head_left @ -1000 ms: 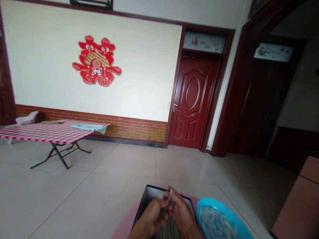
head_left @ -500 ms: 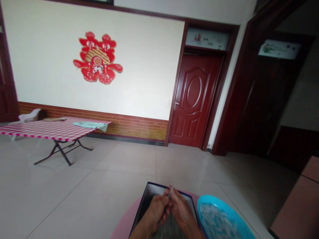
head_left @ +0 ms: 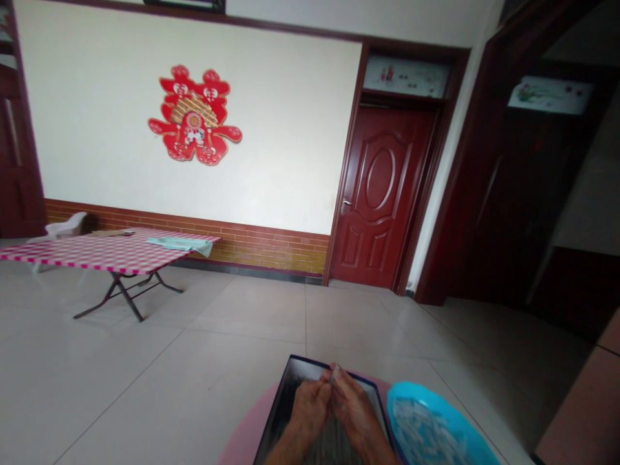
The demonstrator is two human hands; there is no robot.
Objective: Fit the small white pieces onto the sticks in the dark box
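Observation:
My left hand (head_left: 309, 405) and my right hand (head_left: 357, 413) meet over an open box (head_left: 310, 368) with a dark rim and white inner walls. Both have their fingers closed in a pinch, thumbs close together. A small thin greyish piece (head_left: 332, 380) shows between the fingertips, too small to name. Thin dark strands lie in the far left of the box, and long greyish ones below my hands; my wrists hide part of them. To the right of the box stands a bright blue basin (head_left: 411, 389) holding many small whitish slender pieces.
Box and basin rest on a round pink surface (head_left: 245, 434). Farther off at the left is a folding table (head_left: 111, 255) with a checked cover and a pale green cloth (head_left: 181, 243). A white chair (head_left: 68, 225) stands behind it. A pinkish furniture edge (head_left: 586, 400) is at the right.
The view has shifted slightly, so everything sits a little farther right. My hands stay together over the box, fingers still pinched, with the left fingers slightly repositioned.

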